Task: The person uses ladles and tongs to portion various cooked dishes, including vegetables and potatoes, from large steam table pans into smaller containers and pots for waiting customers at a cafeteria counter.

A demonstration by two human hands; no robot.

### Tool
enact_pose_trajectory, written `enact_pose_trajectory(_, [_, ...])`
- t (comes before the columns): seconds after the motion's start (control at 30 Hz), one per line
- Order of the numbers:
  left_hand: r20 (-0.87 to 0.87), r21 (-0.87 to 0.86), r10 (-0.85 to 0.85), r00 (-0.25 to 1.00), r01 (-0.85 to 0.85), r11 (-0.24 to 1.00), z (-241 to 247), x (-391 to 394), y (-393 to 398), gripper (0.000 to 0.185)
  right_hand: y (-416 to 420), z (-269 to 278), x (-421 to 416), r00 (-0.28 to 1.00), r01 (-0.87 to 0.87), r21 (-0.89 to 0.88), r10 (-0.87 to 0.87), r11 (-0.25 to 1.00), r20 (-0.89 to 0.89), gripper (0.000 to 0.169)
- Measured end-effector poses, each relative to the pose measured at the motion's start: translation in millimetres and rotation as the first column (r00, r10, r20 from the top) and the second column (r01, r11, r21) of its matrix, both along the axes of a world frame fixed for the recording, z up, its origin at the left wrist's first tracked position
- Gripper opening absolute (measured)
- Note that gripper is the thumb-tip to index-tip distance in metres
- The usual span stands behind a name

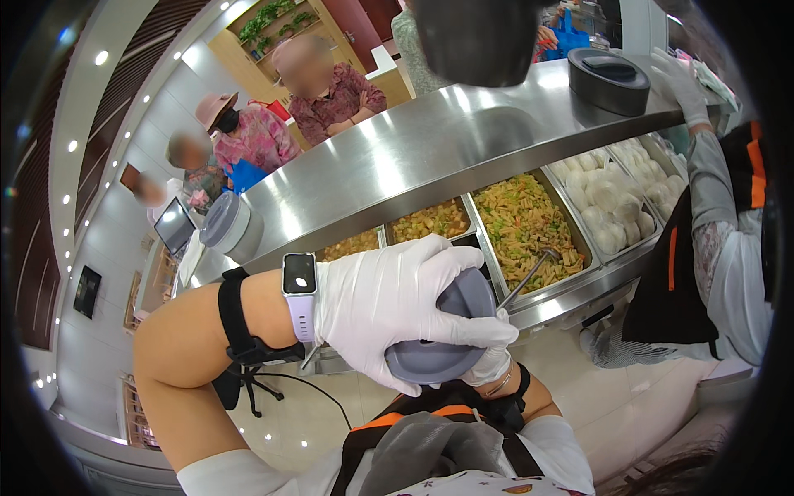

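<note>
My left hand (397,304), in a white disposable glove, spreads over a round grey lid (428,363) in front of my apron. Its fingers and thumb grip the lid from above. Most of my gloved right hand (492,367) is hidden behind the lid; it appears to hold the lidded container from the side, whose body I cannot see. Just beyond is a steel pan of cooked yellow strips with chopped greens (524,229). A metal serving utensil (527,279) rests in that food, its handle reaching down toward my right hand.
Diced stew (428,222) fills a neighbouring pan; white steamed buns (611,198) fill others. A raised steel counter (372,167) bears a grey lidded container (229,223) and a dark one (608,80). A co-worker's gloved hand (679,84) rests at right. Several people stand beyond the counter.
</note>
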State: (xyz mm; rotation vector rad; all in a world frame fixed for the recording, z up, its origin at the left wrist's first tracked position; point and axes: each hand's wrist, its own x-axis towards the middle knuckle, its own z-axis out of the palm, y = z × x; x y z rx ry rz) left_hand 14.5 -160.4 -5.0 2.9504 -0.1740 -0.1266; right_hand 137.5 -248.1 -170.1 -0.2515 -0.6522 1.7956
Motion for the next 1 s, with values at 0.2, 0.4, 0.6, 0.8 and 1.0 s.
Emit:
enact_pose_trajectory(0.2, [0.192,-0.135,0.154,0.969,-0.130,0.982,37,17,11,0.095,6,24,3,0.905,0.041,0.261,0.075,0.964,-0.419,0.128])
enact_pose_trajectory(0.4, [0.433,-0.137,0.451,0.780,-0.438,0.888,55,87,95,0.090,2,6,23,0.979,0.095,0.275,-0.041,0.957,-0.197,0.126])
enact_pose_trajectory(0.6, [0.169,0.016,0.626,0.761,-0.637,0.770,42,161,133,0.111,-10,-20,32,0.960,0.230,0.258,-0.177,0.938,-0.216,0.116])
enact_pose_trajectory(0.8, [0.587,0.048,0.392,0.708,-0.514,0.857,61,97,105,0.102,-7,-27,17,0.948,0.289,0.235,-0.245,0.928,-0.203,0.099])
enact_pose_trajectory(1.0, [0.332,0.045,0.823,0.461,-0.879,0.474,82,-142,123,0.084,23,-36,-9,0.996,0.073,0.210,-0.059,0.975,-0.073,0.092])
